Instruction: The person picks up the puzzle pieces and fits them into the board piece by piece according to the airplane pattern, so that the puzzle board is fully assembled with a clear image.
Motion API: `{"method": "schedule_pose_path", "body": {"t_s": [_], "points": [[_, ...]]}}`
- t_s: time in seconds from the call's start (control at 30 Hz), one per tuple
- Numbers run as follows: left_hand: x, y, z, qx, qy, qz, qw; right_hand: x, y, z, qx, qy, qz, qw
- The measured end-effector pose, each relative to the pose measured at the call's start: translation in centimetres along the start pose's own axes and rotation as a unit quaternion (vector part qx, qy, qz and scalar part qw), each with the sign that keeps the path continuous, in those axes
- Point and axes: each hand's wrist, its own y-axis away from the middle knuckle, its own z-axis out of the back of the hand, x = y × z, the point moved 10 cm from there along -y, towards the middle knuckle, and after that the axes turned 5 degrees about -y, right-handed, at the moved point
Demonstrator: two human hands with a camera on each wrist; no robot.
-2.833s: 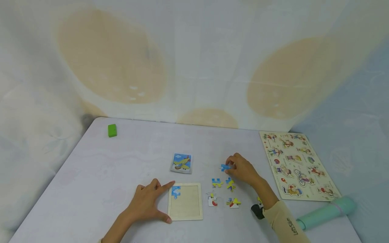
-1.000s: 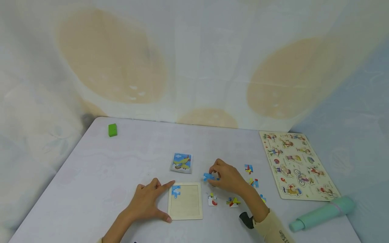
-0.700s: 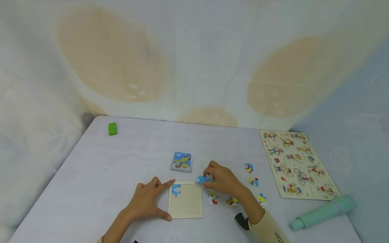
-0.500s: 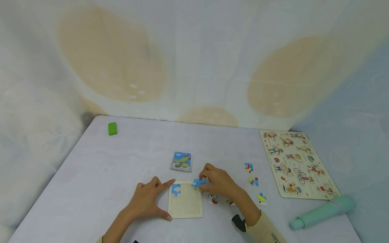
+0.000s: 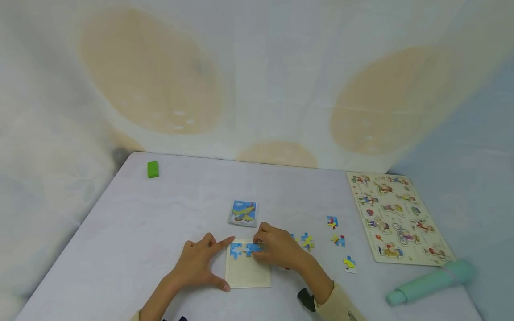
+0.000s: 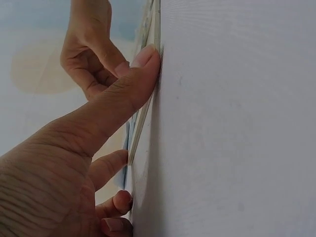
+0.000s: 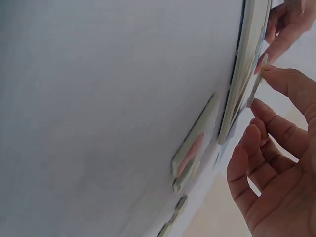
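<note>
A square wooden puzzle tray [image 5: 249, 276] lies on the table, with one blue jigsaw piece [image 5: 235, 251] in its upper left corner. Another blue jigsaw piece [image 5: 251, 248] is pinched between the thumb and index finger of my right hand [image 5: 279, 248], over the tray's upper part, just right of the first. The right wrist view shows this held piece [image 7: 256, 84] edge-on and tilted, above the tray. My left hand [image 5: 198, 261] spans the tray's left side, index finger at the upper corner and thumb at the lower one. In the left wrist view the thumb [image 6: 118, 94] touches the tray's edge.
Several loose jigsaw pieces lie right of the tray, among them a yellow one [image 5: 307, 241]; my right hand partly hides others. Behind the tray is an airplane picture [image 5: 243, 213]. A figure board [image 5: 395, 218], a mint roll [image 5: 429, 281] and a green block [image 5: 153, 169] lie farther off.
My right hand has carried the blue jigsaw piece leftward and toward me, from the table behind the loose pieces to over the tray. My left hand has stayed at the tray's left side.
</note>
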Motion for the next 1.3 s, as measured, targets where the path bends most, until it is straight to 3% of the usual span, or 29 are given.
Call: {"method": "schedule_pose_path", "body": {"t_s": [0.43, 0.7, 1.03, 1.2, 1.3], "points": [[0.0, 0.0, -0.1, -0.001, -0.006, 0.001, 1.0000, 0.7, -0.4, -0.6, 0.002, 0.040, 0.001, 0.999], [-0.3, 0.1, 0.0, -0.006, 0.004, -0.005, 1.0000, 0.9, 1.2, -0.5, 0.014, 0.072, 0.005, 0.997], [-0.6, -0.1, 0.2, -0.005, -0.002, -0.008, 1.0000, 2.2, 2.7, -1.5, 0.007, 0.221, 0.046, 0.974], [-0.6, -0.1, 0.3, -0.002, 0.002, -0.004, 1.0000, 3.0, 2.7, -1.4, -0.012, 0.256, 0.053, 0.965], [-0.5, 0.0, 0.4, -0.005, 0.001, -0.003, 1.0000, 3.1, 2.7, -1.5, -0.007, 0.258, 0.045, 0.965]]}}
